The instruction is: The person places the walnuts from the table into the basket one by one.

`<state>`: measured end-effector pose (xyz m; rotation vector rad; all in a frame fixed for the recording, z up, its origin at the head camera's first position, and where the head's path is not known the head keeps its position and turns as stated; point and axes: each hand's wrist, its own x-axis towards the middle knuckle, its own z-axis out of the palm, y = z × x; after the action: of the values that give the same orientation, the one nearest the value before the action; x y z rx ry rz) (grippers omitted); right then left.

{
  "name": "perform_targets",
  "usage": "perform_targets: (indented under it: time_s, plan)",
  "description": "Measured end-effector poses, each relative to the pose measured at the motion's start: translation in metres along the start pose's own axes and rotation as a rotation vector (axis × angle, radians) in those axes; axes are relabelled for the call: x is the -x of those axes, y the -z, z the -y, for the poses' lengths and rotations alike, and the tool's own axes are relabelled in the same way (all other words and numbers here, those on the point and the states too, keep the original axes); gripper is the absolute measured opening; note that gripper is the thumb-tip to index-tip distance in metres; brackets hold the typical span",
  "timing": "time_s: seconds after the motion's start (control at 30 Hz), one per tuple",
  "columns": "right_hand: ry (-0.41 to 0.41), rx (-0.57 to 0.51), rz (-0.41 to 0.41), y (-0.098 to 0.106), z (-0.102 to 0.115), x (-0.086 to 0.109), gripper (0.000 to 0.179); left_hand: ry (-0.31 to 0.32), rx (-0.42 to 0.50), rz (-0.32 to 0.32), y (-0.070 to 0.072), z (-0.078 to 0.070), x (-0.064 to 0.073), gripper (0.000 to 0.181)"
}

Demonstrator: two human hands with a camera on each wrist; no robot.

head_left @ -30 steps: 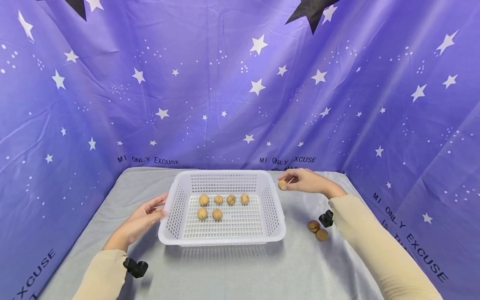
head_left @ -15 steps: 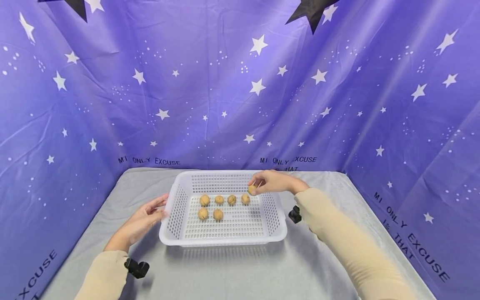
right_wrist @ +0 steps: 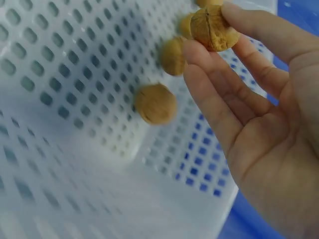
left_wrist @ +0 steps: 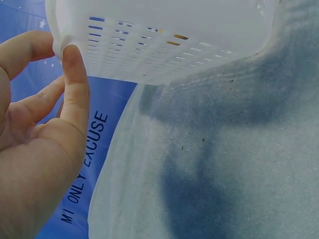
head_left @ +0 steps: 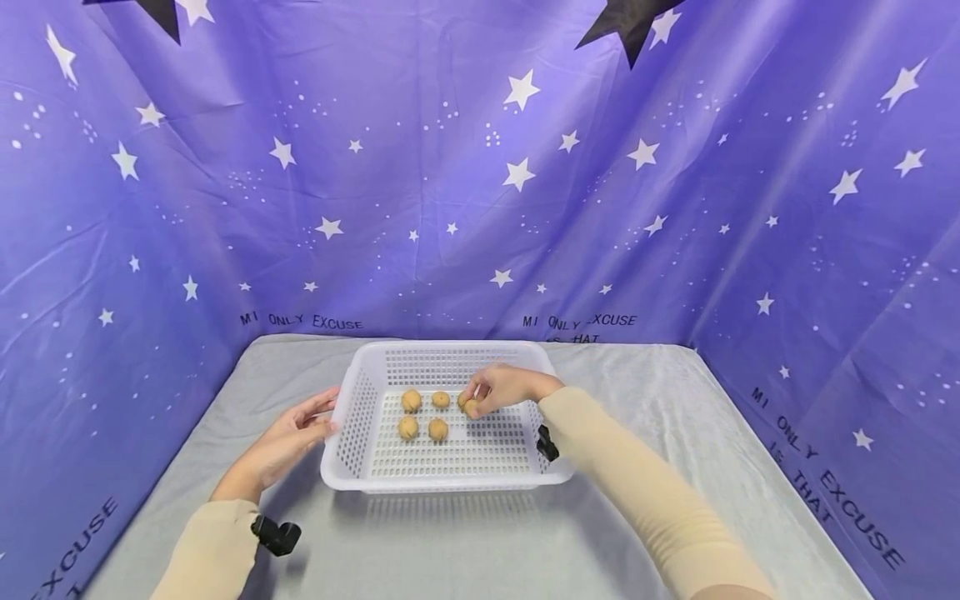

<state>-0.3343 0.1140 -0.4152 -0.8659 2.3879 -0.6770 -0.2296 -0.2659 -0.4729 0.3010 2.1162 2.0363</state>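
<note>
The walnut (right_wrist: 212, 31) is pinched between the thumb and fingertips of my right hand (head_left: 510, 386), its seam and wrinkled shell plain to see from the right wrist. It is inside the white basket (head_left: 450, 483), over the right half of the floor; whether it touches the floor or the nut behind it, I cannot tell.

Just to the left of it, a partly covered walnut (head_left: 462, 401) shows beside my fingers. Further left in that back row sit a round walnut (head_left: 411, 401) and a smaller-looking walnut (head_left: 441, 400), a little apart from each other. Nearer to me lie two more, a front left walnut (head_left: 408, 428) and a front right walnut (head_left: 438, 429), with a gap between them.

The basket has slotted walls and a slotted floor. My left hand (head_left: 288, 437) is at its left end, thumb and index finger holding the rim from outside.

The basket stands on a grey cloth (head_left: 450, 546), shadows falling around its near side. I wear cream sleeves, the left sleeve (head_left: 210, 550) and the right sleeve (head_left: 637, 492), with a black device at each wrist. Round the cloth hangs a purple-blue backdrop (head_left: 420, 208) printed with white stars and dark lettering (head_left: 302, 321).
</note>
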Motion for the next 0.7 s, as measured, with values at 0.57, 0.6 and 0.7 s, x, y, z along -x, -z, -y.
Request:
perform_targets:
  time_s: [0.57,0.6,0.7]
  plan:
    - [-0.041,-0.002,0.03,-0.034,-0.002,-0.013,0.027,0.001,-0.002,-0.003,-0.002,0.0,-0.001,0.072]
    - [-0.039,-0.008,0.028,-0.034,-0.003,-0.013,0.027,0.001,-0.002,-0.005,-0.002,0.0,-0.001,0.072]
    - [-0.028,-0.028,0.026,-0.035,-0.005,-0.013,0.026,0.003,-0.003,-0.007,-0.002,0.0,-0.001,0.072]
